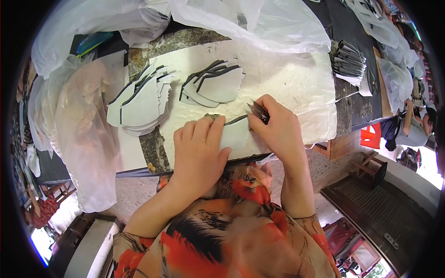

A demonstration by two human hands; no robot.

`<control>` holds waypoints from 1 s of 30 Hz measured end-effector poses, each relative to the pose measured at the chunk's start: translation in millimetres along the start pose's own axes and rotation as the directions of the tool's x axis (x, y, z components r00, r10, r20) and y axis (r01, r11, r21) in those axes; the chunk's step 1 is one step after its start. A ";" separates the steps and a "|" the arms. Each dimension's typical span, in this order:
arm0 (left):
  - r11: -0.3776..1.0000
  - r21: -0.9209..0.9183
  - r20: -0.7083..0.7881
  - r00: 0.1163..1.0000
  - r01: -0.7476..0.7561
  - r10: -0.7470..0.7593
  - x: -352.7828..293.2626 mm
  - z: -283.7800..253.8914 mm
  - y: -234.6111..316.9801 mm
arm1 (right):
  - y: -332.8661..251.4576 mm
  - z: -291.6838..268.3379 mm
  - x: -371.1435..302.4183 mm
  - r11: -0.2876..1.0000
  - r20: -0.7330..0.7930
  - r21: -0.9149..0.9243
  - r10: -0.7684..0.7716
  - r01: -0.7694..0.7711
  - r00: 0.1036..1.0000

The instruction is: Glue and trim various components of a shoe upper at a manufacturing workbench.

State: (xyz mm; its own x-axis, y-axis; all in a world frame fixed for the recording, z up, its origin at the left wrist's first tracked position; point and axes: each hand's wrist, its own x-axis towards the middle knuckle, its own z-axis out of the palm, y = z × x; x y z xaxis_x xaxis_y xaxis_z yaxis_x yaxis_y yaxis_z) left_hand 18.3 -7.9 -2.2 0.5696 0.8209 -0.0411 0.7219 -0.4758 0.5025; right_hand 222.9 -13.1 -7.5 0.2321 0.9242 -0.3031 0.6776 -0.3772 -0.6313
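A pale, curved cut piece (235,134) with a black strip along its upper edge lies at the near side of the work surface. My left hand (197,146) holds it down at its left end, fingers together and thumb at the lower edge. In my right hand (276,123) is a small pair of thread snips (259,112), blades pointing up and left. That hand's fingertips are at the right end of the black strip. Beyond my hands lies a small stack of similar pieces (222,87). A bigger fanned stack (143,104) sits to its left.
A pale sheet (296,83) covers the worn tabletop. Translucent plastic bags (259,21) lie along the far side, and another (83,129) hangs over the left edge. A dark-edged bundle (348,62) and large black-handled scissors (371,83) are at right. Other people sit farther off.
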 end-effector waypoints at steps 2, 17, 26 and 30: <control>0.999 -0.033 -0.034 0.999 0.013 -0.014 1.4 -0.4 -1.6 | 2.2 1.2 -0.9 0.996 -0.055 -0.046 -0.073 0.071 0.996; 0.951 -0.306 -0.044 0.996 0.056 -0.073 0.9 2.3 -7.9 | 15.5 -20.0 -3.0 0.862 0.378 0.465 0.010 -0.199 0.926; 0.953 -0.303 0.111 0.994 0.009 0.025 18.0 -3.9 -18.6 | 12.0 -19.9 -12.5 0.822 0.324 0.553 -0.060 -0.137 0.944; 0.855 -0.512 0.251 0.966 0.082 0.058 19.9 -16.4 -22.7 | 12.3 -22.4 -14.6 0.785 0.362 0.589 -0.041 -0.194 0.931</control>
State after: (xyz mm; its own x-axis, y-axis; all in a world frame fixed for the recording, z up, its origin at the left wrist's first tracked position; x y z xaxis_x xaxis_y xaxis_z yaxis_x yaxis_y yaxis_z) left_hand 6.8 24.3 -0.2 0.6908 0.6864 -0.2275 0.4630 -0.1782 0.8682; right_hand 243.5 -29.9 5.1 -0.0645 0.8550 -0.5145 0.0758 -0.5099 -0.8569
